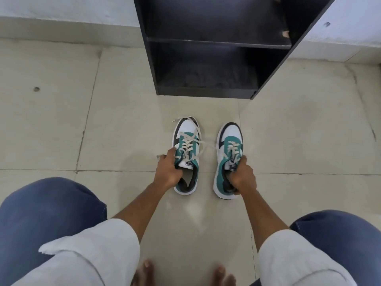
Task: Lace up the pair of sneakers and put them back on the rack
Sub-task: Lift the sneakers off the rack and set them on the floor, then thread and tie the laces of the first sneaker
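Two teal, white and black sneakers stand side by side on the tiled floor, toes pointing at the rack. My left hand [168, 169] grips the left sneaker [188, 131] at its collar, fingers inside the opening. My right hand [243, 175] holds the right sneaker [231, 133] the same way. Both shoes carry cream laces; a loose lace end [206, 144] trails from the left shoe across the gap toward the right one. The black shoe rack [206, 92] stands just beyond the toes, its lower shelves bare.
Beige floor tiles [61, 120] spread to both sides. A white wall base runs behind the rack. My knees in blue trousers and bare toes [148, 267] fill the bottom of the view.
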